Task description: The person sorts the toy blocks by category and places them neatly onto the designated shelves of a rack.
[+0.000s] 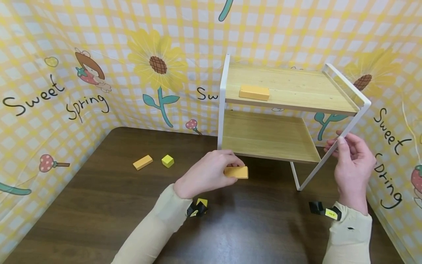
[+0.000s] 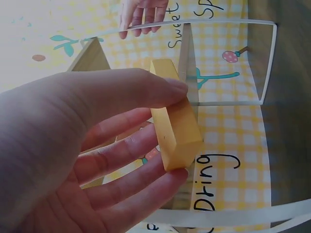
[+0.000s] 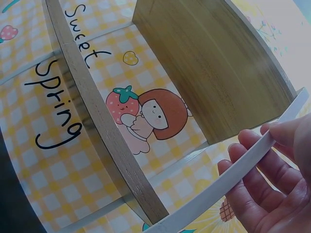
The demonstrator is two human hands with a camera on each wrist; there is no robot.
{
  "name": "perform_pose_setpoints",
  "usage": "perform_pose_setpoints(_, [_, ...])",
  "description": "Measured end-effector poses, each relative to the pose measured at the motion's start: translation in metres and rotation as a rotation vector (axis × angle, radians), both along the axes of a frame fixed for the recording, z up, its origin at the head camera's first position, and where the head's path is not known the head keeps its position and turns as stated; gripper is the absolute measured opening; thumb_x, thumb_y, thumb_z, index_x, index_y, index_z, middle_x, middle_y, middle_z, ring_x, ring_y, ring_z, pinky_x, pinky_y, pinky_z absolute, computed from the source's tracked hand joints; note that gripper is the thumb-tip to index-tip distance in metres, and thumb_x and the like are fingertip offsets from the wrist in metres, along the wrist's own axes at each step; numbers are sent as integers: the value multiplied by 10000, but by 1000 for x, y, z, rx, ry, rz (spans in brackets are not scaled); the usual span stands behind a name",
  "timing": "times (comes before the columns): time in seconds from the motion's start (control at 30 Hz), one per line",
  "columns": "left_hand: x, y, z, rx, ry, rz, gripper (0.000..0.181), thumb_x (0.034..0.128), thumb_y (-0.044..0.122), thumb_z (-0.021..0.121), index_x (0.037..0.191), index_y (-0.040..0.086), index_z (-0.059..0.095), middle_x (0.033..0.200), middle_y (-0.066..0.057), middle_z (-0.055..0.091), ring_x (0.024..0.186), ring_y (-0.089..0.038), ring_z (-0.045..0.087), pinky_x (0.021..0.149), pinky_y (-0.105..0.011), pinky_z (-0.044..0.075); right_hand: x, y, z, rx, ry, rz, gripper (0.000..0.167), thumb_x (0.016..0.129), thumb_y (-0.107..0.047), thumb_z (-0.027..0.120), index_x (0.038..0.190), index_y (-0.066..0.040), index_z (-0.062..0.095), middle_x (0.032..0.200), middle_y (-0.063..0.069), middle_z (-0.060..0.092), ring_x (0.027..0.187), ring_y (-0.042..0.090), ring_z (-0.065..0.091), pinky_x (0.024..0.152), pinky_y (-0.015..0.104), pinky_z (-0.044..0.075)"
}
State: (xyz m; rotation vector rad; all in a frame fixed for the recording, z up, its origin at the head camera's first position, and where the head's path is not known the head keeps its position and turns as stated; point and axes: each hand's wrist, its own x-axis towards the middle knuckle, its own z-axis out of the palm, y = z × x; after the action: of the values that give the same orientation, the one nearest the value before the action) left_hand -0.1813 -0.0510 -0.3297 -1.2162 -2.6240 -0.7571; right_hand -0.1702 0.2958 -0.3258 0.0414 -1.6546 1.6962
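My left hand (image 1: 212,170) pinches an orange rectangular block (image 1: 238,172) between thumb and fingers, just in front of the lower shelf board (image 1: 263,135). In the left wrist view the thumb presses one side of the block (image 2: 177,126) and the fingertips support the other. My right hand (image 1: 356,159) grips the white side frame (image 1: 324,156) of the two-tier shelf, thumb in front and fingers behind. The right wrist view shows this frame (image 3: 218,191) running between that thumb and fingers. Another orange block (image 1: 254,92) lies on the upper board (image 1: 280,80), near its left front edge.
On the dark wooden table (image 1: 99,205), an orange block (image 1: 143,162) and a yellow cube (image 1: 167,161) lie to the left. Another yellow piece (image 1: 202,201) is partly hidden behind the left wrist strap. A checked cloth (image 1: 125,44) with printed flowers hangs behind and at both sides.
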Motion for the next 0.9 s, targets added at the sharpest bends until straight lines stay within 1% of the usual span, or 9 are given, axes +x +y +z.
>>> perform_pose_setpoints(0.13, [0, 4, 4, 2, 6, 3, 276, 831, 140, 819, 1102, 127, 767, 1022, 54, 672, 835, -85, 574, 749, -228, 475, 0, 0, -1, -1, 7, 7, 253, 994, -106, 663, 1180, 62, 696, 916, 142, 713, 783, 206, 703, 738, 211, 558])
perform_pose_setpoints(0.3, [-3, 8, 10, 16, 16, -10, 260, 837, 140, 826, 1085, 105, 755, 988, 48, 664, 823, -71, 572, 748, -219, 477, -1, 0, 0, 0, 12, 11, 254, 996, -106, 660, 1181, 65, 694, 919, 148, 711, 786, 211, 702, 741, 212, 559])
perform_pose_setpoints(0.47, [-4, 12, 17, 30, 24, -20, 271, 837, 142, 833, 1090, 93, 748, 1001, 37, 668, 842, -71, 584, 758, -210, 479, 0, 0, 0, -5, 11, 15, 256, 997, -111, 660, 1181, 64, 693, 919, 149, 709, 787, 217, 701, 739, 208, 558])
perform_pose_setpoints(0.77, [-6, 16, 30, 58, 61, -40, 268, 844, 154, 835, 1090, 96, 745, 1018, 42, 679, 846, -64, 582, 744, -192, 477, -1, 0, 0, -14, 22, 18, 247, 992, -98, 667, 1167, 74, 695, 898, 143, 715, 768, 210, 704, 732, 210, 560])
perform_pose_setpoints(0.9, [-7, 19, 37, 69, 65, -50, 274, 844, 149, 835, 1098, 96, 748, 1019, 44, 676, 857, -60, 581, 733, -189, 478, -1, 0, 0, -13, 19, 16, 248, 992, -98, 665, 1169, 73, 694, 901, 146, 712, 771, 215, 703, 734, 210, 562])
